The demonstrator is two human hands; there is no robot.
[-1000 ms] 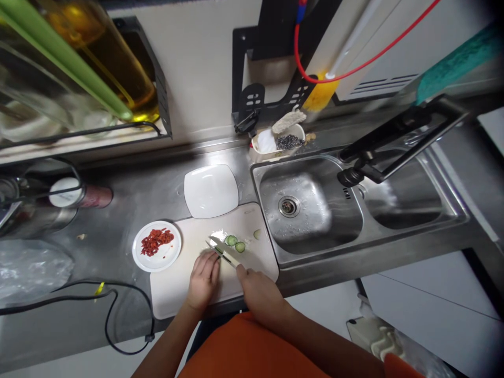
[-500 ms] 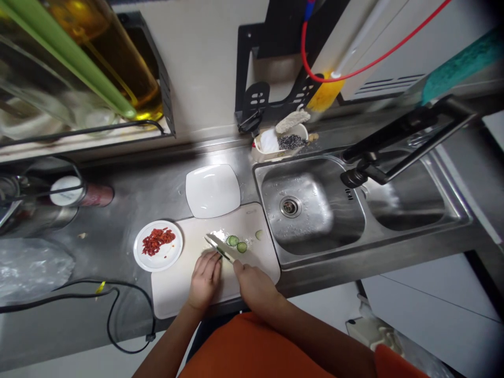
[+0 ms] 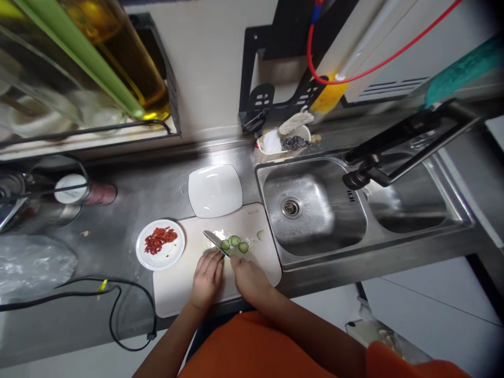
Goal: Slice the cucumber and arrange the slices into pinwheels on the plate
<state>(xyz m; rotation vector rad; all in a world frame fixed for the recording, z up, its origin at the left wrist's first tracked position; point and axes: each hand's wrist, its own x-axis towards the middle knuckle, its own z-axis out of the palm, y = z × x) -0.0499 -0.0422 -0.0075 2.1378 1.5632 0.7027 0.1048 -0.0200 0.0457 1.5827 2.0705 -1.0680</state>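
My right hand [image 3: 251, 276] is closed around the handle of a kitchen knife [image 3: 213, 239], its blade slanting up to the left over the pale cutting board [image 3: 173, 294]. Just left of the blade, my left hand [image 3: 207, 274] has its fingers curled down on a cucumber, which is almost wholly hidden beneath them. Several round cucumber slices [image 3: 235, 241] with green rims lie right of the blade. Farther right on the board is a lone cucumber piece [image 3: 260, 235].
A white plate of chopped red pieces [image 3: 160, 240] overlaps the board's left corner. Behind the board stands a square white plate [image 3: 215, 191]. To the right is a double steel sink [image 3: 315, 210] with a black faucet [image 3: 356, 179]. A black cable [image 3: 114, 315] lies at left.
The knife blade has come down beside my left fingers, and one more cucumber slice shows next to the blade. My left hand stays in place on the cucumber.
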